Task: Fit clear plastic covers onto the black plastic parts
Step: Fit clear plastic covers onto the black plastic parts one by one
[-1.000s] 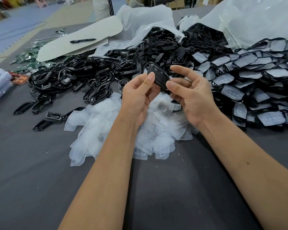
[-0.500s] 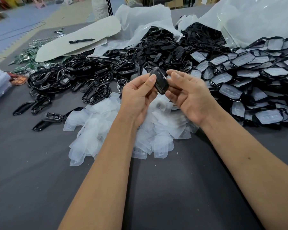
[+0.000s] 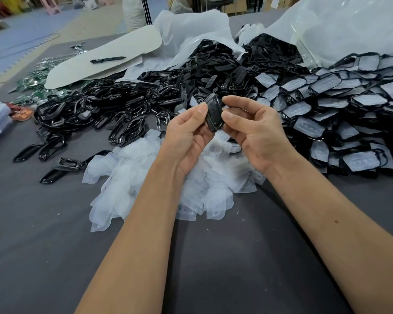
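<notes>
Two hands hold one black plastic part (image 3: 213, 112) in the air above the near-middle of the tabletop (image 3: 55, 245), tilted with its broad face toward the camera. The left hand (image 3: 186, 132) pinches its left edge with thumb and curled fingers; the right hand (image 3: 252, 130) pinches its right edge the same way, so both grips are closed on the part. Whether a clear cover already sits on it I cannot tell; the face looks faintly glossy, no more.

To do this step well, I judge it best to keep the fingertips on the rim and off the face, line the cover's corners up with the part's outline, then press round the edge so no corner is left lifted.

Directly below the hands lies a heap of clear plastic covers (image 3: 150, 184), spilling toward the near left. Beyond it, to the far left and middle, is a tangled pile of bare black parts (image 3: 114, 105). To the right is a stack of finished parts (image 3: 327, 114) with covers on, reaching the frame's right edge.

Open room is the bare grey tabletop near the person and at the near left; a few stray black parts (image 3: 55, 168) lie there. Farther off, a pen (image 3: 107, 60) rests on a pale sheet (image 3: 95, 71), beside white plastic bags (image 3: 191, 26). The tabletop's own edges are not clearly visible.
</notes>
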{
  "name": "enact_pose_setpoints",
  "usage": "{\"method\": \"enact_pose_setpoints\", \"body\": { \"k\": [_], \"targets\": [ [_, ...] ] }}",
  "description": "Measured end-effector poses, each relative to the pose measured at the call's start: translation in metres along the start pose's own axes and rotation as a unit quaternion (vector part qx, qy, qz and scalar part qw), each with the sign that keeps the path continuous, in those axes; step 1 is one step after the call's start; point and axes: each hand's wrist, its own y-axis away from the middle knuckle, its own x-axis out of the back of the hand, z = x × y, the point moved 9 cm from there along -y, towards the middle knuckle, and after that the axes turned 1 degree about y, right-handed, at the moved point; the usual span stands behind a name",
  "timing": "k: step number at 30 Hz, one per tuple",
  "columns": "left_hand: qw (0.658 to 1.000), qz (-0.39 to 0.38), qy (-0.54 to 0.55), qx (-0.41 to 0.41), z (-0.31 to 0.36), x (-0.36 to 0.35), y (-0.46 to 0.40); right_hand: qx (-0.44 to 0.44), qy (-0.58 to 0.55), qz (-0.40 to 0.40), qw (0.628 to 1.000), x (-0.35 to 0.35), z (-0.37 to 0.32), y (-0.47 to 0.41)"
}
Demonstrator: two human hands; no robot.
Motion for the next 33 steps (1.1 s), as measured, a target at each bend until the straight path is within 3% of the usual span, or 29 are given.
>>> {"method": "enact_pose_setpoints", "body": {
  "k": [5,11,13,19,21,27,30,33],
  "targets": [
    [0.999,0.012,-0.036,-0.011,0.001,0.006,-0.003,0.031,0.052,0.014,0.998,0.003,-0.008,0.0],
    [0.988,0.066,-0.128,-0.059,0.009,0.017,-0.004,0.108,0.192,0.048,0.974,0.008,-0.025,0.002],
    [0.982,0.057,-0.16,-0.081,0.016,0.012,-0.003,0.164,0.275,0.054,0.946,0.006,-0.04,0.005],
    [0.99,0.038,-0.117,-0.065,0.016,-0.026,-0.01,0.299,0.517,0.087,0.797,0.003,-0.078,0.013],
    [0.985,0.034,-0.154,-0.064,0.008,-0.046,-0.019,0.311,0.56,0.11,0.76,0.012,-0.088,0.014],
    [0.974,-0.023,-0.221,-0.049,-0.03,-0.124,-0.045,0.284,0.643,0.159,0.693,0.07,-0.142,0.011],
    [0.935,-0.084,-0.332,-0.088,-0.043,-0.173,-0.05,0.265,0.679,0.207,0.652,0.101,-0.171,0.009],
    [0.839,-0.106,-0.517,-0.131,-0.058,-0.205,-0.057,0.226,0.697,0.263,0.627,0.13,-0.184,0.006]
  ]
}}
